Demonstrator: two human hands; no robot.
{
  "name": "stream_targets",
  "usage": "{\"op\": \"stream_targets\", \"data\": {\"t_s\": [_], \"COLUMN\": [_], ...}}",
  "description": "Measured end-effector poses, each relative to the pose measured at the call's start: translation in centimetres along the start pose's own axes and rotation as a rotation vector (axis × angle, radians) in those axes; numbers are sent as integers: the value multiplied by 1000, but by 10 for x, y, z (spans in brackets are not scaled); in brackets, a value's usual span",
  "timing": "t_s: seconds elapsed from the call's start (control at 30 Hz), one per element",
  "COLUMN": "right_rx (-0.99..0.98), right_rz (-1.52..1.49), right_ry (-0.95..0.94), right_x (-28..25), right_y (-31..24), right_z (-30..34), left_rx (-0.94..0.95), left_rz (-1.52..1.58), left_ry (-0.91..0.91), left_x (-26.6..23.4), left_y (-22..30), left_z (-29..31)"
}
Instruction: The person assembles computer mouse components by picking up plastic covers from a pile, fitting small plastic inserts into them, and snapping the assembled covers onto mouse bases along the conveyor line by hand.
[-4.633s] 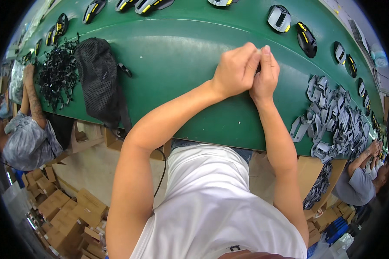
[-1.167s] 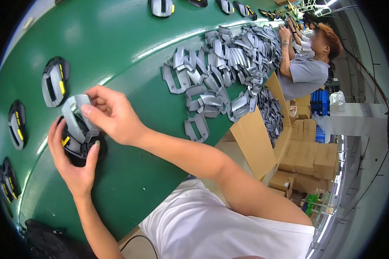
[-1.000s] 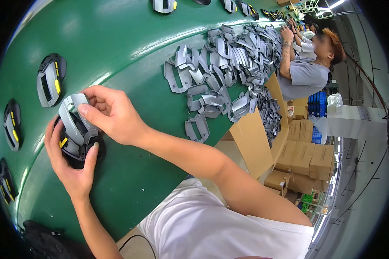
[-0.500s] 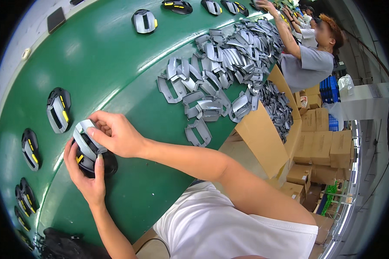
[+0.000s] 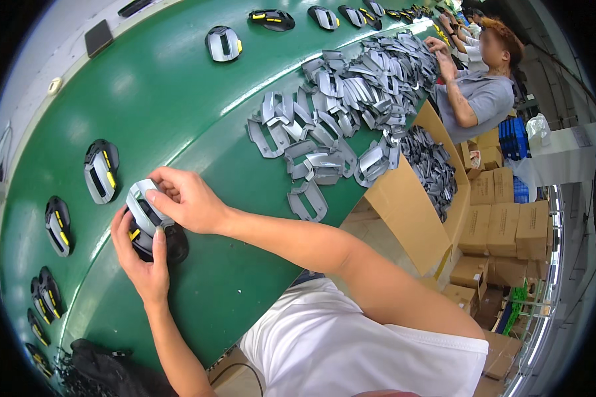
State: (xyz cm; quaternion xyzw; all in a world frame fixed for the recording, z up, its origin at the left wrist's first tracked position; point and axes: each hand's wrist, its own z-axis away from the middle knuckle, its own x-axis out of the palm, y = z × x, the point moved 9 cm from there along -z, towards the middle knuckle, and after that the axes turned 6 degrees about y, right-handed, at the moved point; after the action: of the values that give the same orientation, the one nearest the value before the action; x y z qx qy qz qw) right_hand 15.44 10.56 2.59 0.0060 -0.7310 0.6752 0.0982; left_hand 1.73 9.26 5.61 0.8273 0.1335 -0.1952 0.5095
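Note:
My left hand (image 5: 147,272) is wrapped round a black, mouse-shaped housing (image 5: 177,245) with yellow side pieces, at the near left of the green table. My right hand (image 5: 195,204) grips a grey plastic frame (image 5: 138,200) that lies over the top of that housing, thumb on its upper side. Whether the frame is seated or only resting there, I cannot tell. Just beyond my hands lies a similar black housing (image 5: 101,171) with a grey frame on it. Loose grey frames (image 5: 308,200) are heaped to the right of my hands.
A cardboard box (image 5: 404,221) full of grey frames stands against the table's right edge. More black-and-yellow housings (image 5: 58,225) are spread along the table (image 5: 172,99). A black bag (image 5: 99,364) lies at the near left. A co-worker (image 5: 480,99) sits past the heap.
The view has shifted slightly, moving the whole scene a little. Both my hands keep hold of the housing and frame. The co-worker's raised arm has come back toward the body.

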Motion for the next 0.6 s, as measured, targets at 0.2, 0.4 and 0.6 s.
{"op": "stream_targets", "data": {"t_s": [0.2, 0.4, 0.6], "right_rx": [-8, -7, -24], "right_rz": [15, 6, 26], "right_ry": [-3, 7, 4], "right_x": [0, 2, -1], "right_y": [-2, -1, -2], "right_z": [1, 3, 1], "left_rx": [-1, 8, 5], "left_rz": [-11, -7, 4], "left_ry": [-1, 6, 8], "left_x": [0, -2, 0], "left_y": [-1, 0, 1], "left_z": [3, 4, 3]}}
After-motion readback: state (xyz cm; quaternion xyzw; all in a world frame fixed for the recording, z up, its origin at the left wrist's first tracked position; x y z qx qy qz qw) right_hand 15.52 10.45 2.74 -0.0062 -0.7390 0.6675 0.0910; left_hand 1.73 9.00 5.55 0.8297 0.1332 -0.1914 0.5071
